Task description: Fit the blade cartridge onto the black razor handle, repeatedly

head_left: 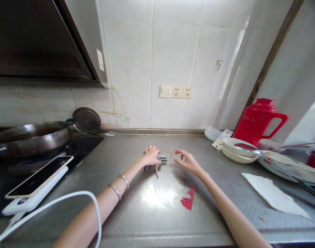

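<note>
My left hand [151, 156], with two silver bangles [118, 186] on the wrist, curls down over small things on the steel counter [136, 220]. A small pale piece with dark green stripes [163, 158] shows beside its thumb. A thin brownish strip [156, 171] sticks out below the palm, and a small dark piece [146, 168] shows at its left. What the fingers grip is mostly hidden. To the right, my right hand [187, 162] hovers with its fingers apart and bent, nothing visible in them. Between the hands, something faint and clear cannot be made out.
At left, a pan [30, 137] sits on the black stove, with a phone on a white power bank [35, 186] and white cable in front. A red thermos [258, 120], stacked bowls [237, 153], plates and a white napkin [274, 194] are at right. A red scrap [188, 199] lies nearby.
</note>
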The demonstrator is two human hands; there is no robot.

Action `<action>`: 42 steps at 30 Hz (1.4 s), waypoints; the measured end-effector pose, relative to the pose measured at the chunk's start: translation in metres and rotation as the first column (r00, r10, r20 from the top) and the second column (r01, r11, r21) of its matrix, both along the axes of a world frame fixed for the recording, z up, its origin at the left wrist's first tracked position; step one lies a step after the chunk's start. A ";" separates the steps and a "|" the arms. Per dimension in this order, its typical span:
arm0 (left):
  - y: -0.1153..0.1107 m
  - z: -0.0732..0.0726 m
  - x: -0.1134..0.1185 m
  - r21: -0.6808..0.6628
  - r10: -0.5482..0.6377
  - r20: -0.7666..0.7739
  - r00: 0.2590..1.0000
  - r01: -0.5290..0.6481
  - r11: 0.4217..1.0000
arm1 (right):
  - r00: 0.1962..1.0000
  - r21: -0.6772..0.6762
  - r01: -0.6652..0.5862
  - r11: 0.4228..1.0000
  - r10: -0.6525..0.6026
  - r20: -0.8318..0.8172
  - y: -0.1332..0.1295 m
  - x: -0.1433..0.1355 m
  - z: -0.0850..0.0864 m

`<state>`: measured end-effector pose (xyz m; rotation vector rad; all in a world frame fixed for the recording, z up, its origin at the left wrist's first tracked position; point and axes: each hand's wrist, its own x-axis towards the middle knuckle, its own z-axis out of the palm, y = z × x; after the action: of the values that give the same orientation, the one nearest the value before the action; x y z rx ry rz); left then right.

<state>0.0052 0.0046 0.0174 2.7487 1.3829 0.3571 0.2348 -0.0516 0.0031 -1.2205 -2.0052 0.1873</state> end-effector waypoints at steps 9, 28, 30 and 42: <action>0.011 -0.010 0.008 -0.038 0.057 -0.036 0.998 -0.058 0.998 | 1.000 -0.041 -0.010 0.999 0.011 0.019 -0.003 -0.003 -0.003; -0.002 0.006 -0.034 -0.108 0.273 0.158 0.949 -0.259 0.960 | 0.979 -0.099 0.201 0.975 -0.198 0.040 0.010 0.010 -0.013; -0.007 0.006 -0.043 -0.135 0.326 0.130 0.937 -0.309 0.942 | 0.968 -0.117 0.243 0.963 -0.233 0.089 0.013 0.012 -0.011; -0.024 -0.001 -0.039 -0.146 0.423 -0.001 0.906 -0.418 0.896 | 0.807 -0.069 0.501 0.863 -0.436 0.398 0.048 0.031 -0.030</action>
<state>-0.0336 -0.0196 0.0168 2.3033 1.9117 0.2975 0.2655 -0.0039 -0.0268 -1.9494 -1.9416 -0.1340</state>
